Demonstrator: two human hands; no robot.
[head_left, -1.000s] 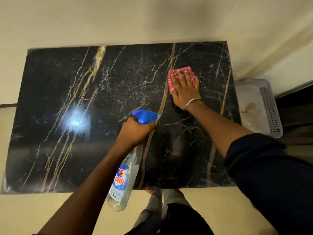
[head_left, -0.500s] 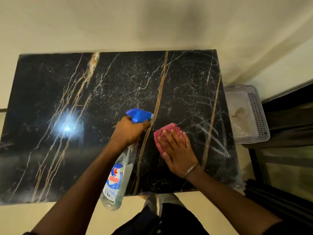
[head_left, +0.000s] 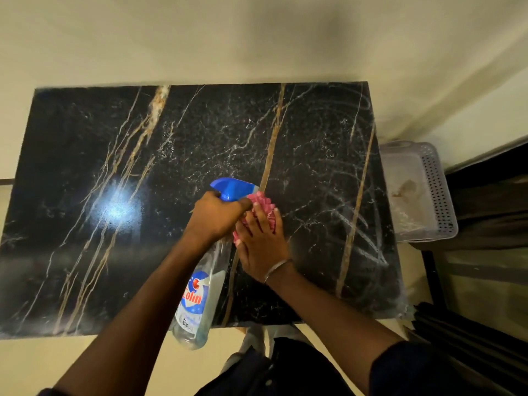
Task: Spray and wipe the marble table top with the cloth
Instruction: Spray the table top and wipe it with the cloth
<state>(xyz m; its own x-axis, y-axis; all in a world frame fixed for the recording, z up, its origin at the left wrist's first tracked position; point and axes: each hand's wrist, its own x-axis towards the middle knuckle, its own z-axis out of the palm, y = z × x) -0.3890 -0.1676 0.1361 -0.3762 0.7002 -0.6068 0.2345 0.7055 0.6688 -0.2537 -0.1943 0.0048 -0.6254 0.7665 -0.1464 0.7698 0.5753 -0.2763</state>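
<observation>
I'd say I'm in the wiping part right now. My right hand (head_left: 263,247) lies flat on the cloth (head_left: 264,204), fingers straight, pressing it onto the tabletop (head_left: 85,252) a bit right of the middle, toward the near edge. My left hand (head_left: 217,217) is wrapped round the neck of the spray bottle (head_left: 197,295), just under its blue trigger head. The two hands are touching, or as good as, and the nozzle sits right over the far edge of the cloth. I can't tell if a finger is on the trigger.

The right part of the tabletop has pale curved streaks (head_left: 351,212), which I read as wet smear from wiping. The left half shows none, just a bright glare spot (head_left: 117,210), so my guess is roughly half to go. The next move calls for getting the bottle clear of the cloth, aiming it left, giving a spritz, then sweeping the cloth across with flat, even pressure.

The slab is glossy black stone with thin white veins and a few long gold-brown ones. It's hard and slick, so the cloth should glide. The cloth is pink and bumpy, bunched under my palm. The bottle is clear plastic with a blue-and-red label, its base hanging past the near edge. A pale perforated plastic basket (head_left: 428,195) sits just beside the right edge.
</observation>
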